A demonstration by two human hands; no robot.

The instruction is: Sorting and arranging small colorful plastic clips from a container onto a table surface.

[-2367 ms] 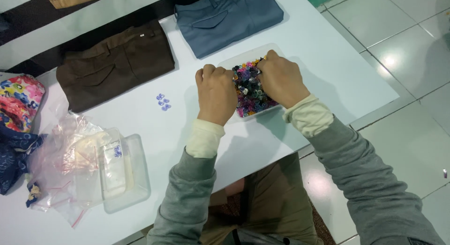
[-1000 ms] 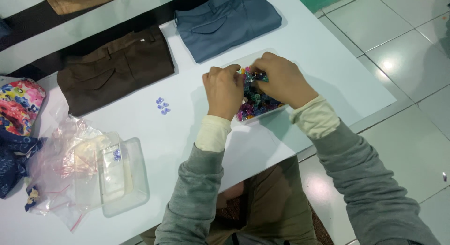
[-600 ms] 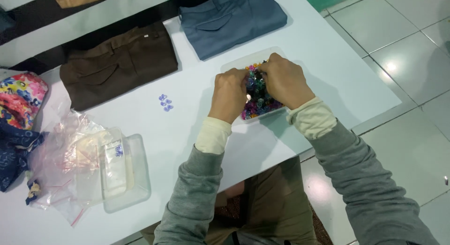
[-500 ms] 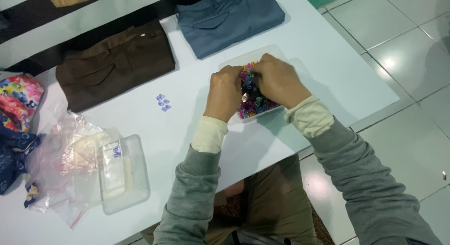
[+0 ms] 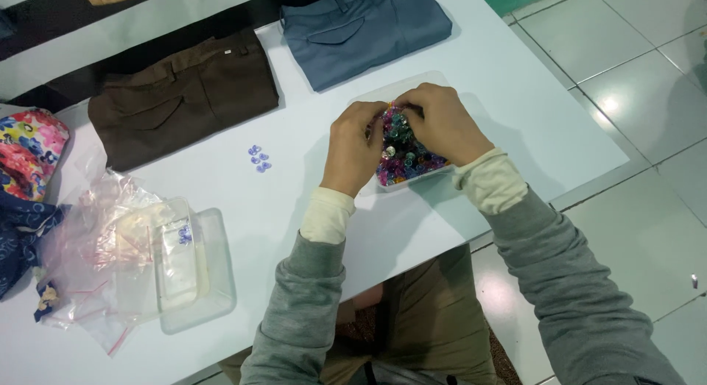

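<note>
Looking down from the head view, both hands sit over a clear tray (image 5: pixel 442 87) of colourful beads (image 5: pixel 405 160) near the right end of the white table (image 5: pixel 294 201). The left hand (image 5: pixel 356 147) and right hand (image 5: pixel 440 124) have fingers curled in, pinching at the beads; exactly which bead, can't tell. These look tiny, hard, light and slick, so probably fingertip pinches only, and the shallow tray likely slides easily. A few lilac beads (image 5: pixel 258 158) lie apart, left of the tray.

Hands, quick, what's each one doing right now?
Left hand: fingers curled into the tray of coloured beads; grip cannot be told.
Right hand: curled over the same beads; grip cannot be told.
</note>
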